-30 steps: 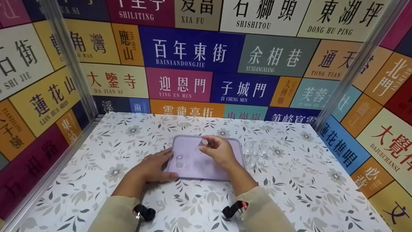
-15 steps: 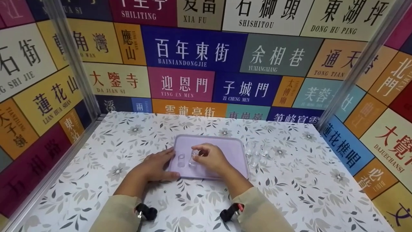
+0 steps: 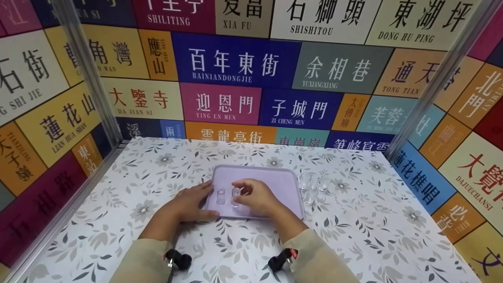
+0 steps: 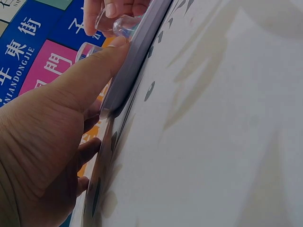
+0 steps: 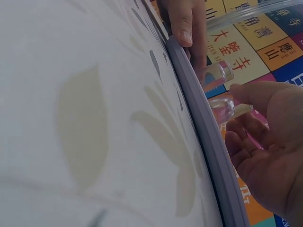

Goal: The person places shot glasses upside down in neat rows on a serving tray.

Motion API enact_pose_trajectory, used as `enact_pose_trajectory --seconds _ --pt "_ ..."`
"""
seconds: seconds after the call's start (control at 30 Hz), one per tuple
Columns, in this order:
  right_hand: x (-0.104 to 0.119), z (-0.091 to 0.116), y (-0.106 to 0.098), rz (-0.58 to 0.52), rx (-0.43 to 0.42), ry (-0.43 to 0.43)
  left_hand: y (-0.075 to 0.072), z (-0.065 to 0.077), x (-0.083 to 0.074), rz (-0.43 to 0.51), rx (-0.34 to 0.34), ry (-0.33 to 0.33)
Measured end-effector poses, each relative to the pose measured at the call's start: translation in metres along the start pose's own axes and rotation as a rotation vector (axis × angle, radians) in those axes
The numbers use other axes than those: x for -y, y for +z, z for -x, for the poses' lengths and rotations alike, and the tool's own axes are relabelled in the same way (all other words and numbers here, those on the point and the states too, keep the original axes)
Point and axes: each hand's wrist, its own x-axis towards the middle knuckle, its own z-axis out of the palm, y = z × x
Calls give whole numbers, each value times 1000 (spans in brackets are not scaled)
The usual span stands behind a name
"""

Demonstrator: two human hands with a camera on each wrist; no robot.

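Observation:
A lilac tray (image 3: 271, 173) lies on the table, with two small clear glasses standing upright at its left part. My left hand (image 3: 192, 202) rests against the tray's left side; in the left wrist view its straight thumb (image 4: 94, 71) lies along the tray's near rim. The left glass (image 3: 221, 196) stands by itself, close to that hand. My right hand (image 3: 255, 196) is around the other glass (image 3: 235, 194), thumb on one side and fingers on the other, loosened from it. In the right wrist view the thumb tip (image 5: 241, 92) is beside this glass; whether it touches is unclear.
Several more clear glasses (image 3: 312, 186) stand grouped on the patterned tablecloth (image 3: 353, 220), just past the tray's right edge. Panels with printed signs (image 3: 235, 59) enclose the table at the back and sides.
My right hand carried the glass from mid-tray leftward and down, and stood it beside the left glass. Its fingers have since spread a little. The left hand stays at the tray's edge.

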Motion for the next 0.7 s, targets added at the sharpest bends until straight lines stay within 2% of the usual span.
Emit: enact_pose_trajectory --seconds 0.2,0.5,0.7 --pt "2 9 -22 6 -2 19 2 0 1 16 3 -12" --pt "-3 24 -75 -6 -157 89 4 -1 2 33 8 -2" --pt "-13 33 -110 -40 -276 93 2 -1 4 31 -5 1"
